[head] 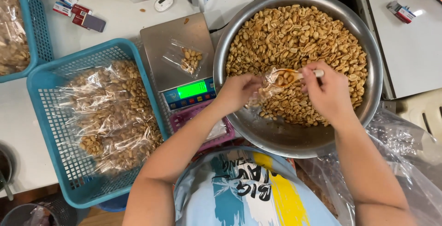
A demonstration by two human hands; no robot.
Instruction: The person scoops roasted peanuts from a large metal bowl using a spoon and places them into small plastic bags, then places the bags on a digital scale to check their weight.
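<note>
Centrally, right of middle: left hand (237, 92) pinching open a small clear bag (269, 85), fingers closed on its rim; right hand (327, 90) closed around a pale spoon (299, 74), tipping peanuts into that bag over the big steel bowl (285, 136) of peanuts. Bag's lower part hard to make out against the nuts. Left of centre, another small bag (186, 59) on a scale (177, 53). Blue basket (64, 161) of filled bags at lower left; second basket (34, 28) cut off at upper left.

Clear plastic bag (269, 85), part-filled with peanuts, mouth open, held between both hands, orange spoon (294, 75) tipped into it from the right hand.
</note>
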